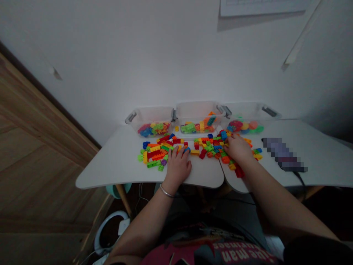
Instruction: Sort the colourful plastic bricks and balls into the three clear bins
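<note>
Many loose plastic building bricks (154, 152) in red, yellow, green, blue and orange are spread over the white table (116, 158). My left hand (178, 165), with a silver bangle on its wrist, rests palm down with its fingers spread on bricks at the middle of the spread. A blue brick (187, 149) shows by its fingertips. Over the right-hand heap of bricks (212, 149), my right hand (239, 149) has its fingers curled together and pointing left. What lies between those fingertips is largely hidden.
Three clear bins stand along the wall: a left bin (151, 115) with small coloured pieces, a middle bin (197, 109) with bricks, and a right bin (245, 110) with round pieces. A phone (284, 154) with a cable (299, 178) lies right of the bricks.
</note>
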`<action>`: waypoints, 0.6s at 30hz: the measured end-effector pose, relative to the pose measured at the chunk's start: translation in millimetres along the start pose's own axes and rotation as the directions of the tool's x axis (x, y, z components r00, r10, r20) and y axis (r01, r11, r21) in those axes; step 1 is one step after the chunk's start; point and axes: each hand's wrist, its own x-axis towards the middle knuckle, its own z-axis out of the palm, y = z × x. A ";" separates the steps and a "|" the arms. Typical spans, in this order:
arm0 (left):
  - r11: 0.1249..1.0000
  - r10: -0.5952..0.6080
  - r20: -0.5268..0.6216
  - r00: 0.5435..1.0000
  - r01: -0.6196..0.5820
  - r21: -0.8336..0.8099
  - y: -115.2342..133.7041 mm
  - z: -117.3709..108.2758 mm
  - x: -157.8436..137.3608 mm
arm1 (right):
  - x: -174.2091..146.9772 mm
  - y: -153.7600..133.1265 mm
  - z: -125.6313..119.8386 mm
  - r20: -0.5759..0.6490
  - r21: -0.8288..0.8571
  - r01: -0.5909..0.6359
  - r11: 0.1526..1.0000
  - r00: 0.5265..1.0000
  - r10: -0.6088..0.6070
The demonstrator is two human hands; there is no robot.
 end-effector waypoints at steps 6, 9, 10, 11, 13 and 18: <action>1.000 0.005 0.001 1.000 -0.005 -0.001 -0.1 1.8 -1.3 | -4.3 -1.0 6.0 -0.076 0.038 -0.019 0.999 0.997 0.022; 1.000 0.005 -0.005 1.000 -0.005 -0.007 0.1 1.7 -1.8 | -4.7 -2.7 3.8 -0.189 0.172 -0.035 0.985 0.980 0.068; 1.000 0.006 -0.009 1.000 -0.006 -0.011 0.1 1.6 -1.9 | -5.4 -5.1 2.9 -0.234 0.254 -0.021 0.967 0.969 0.083; 1.000 0.007 -0.013 1.000 -0.008 -0.016 0.1 1.4 -2.0 | -6.6 -8.9 2.2 -0.273 0.350 0.005 0.937 0.957 0.097; 0.999 0.013 -0.024 1.000 -0.014 -0.031 -0.1 0.8 -2.0 | -11.3 -21.7 2.5 -0.306 0.550 0.081 0.831 0.946 0.110; 0.995 0.056 -0.048 0.997 -0.060 -0.076 -1.5 -1.3 -1.5 | -33.9 -69.9 15.0 -0.306 0.778 0.282 0.561 0.951 -0.053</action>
